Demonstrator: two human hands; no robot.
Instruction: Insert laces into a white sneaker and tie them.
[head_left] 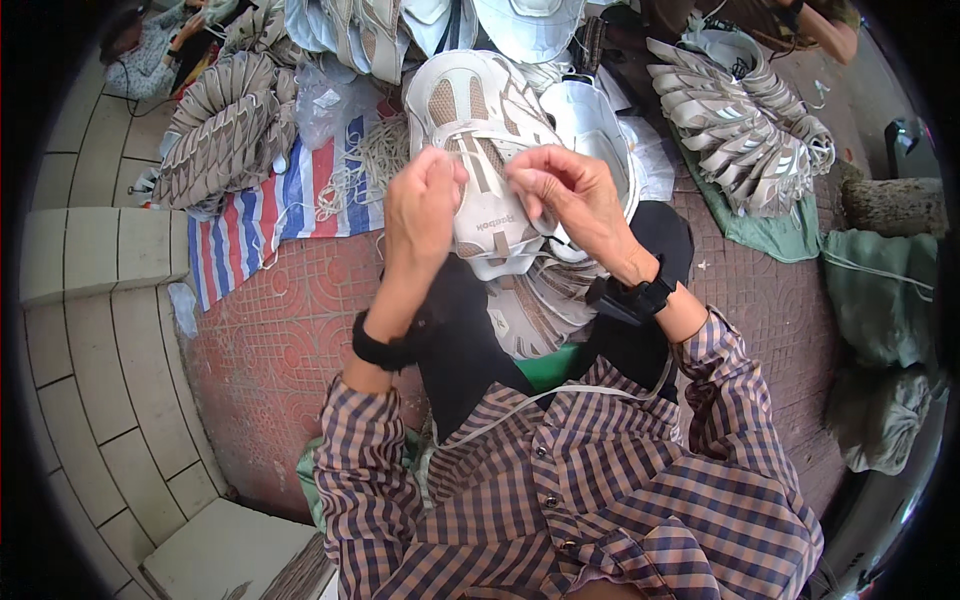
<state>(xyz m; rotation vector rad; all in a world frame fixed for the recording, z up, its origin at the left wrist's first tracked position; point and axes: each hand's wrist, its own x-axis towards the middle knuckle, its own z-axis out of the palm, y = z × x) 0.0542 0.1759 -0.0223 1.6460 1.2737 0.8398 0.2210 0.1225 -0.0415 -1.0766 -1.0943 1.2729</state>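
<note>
A beige and white shoe upper (488,205) with mesh panels lies in front of me, above my lap, its toe pointing away. A pale shoelace (462,128) crosses its middle. My left hand (425,205) is closed at the upper's left side, fingers curled in on the shoelace. On the other side, my right hand (578,195) pinches the lace between thumb and fingers. The lace ends inside both hands are hidden. Below the upper, a bundle of similar uppers (530,315) sits between my knees.
Rows of stacked shoe uppers lie at the left (225,135) and at the right (740,125). A heap of loose laces (365,170) rests on a striped sheet (265,225). Green sacks (880,300) and a log (893,205) stand far right. Another person (150,65) sits at the upper left.
</note>
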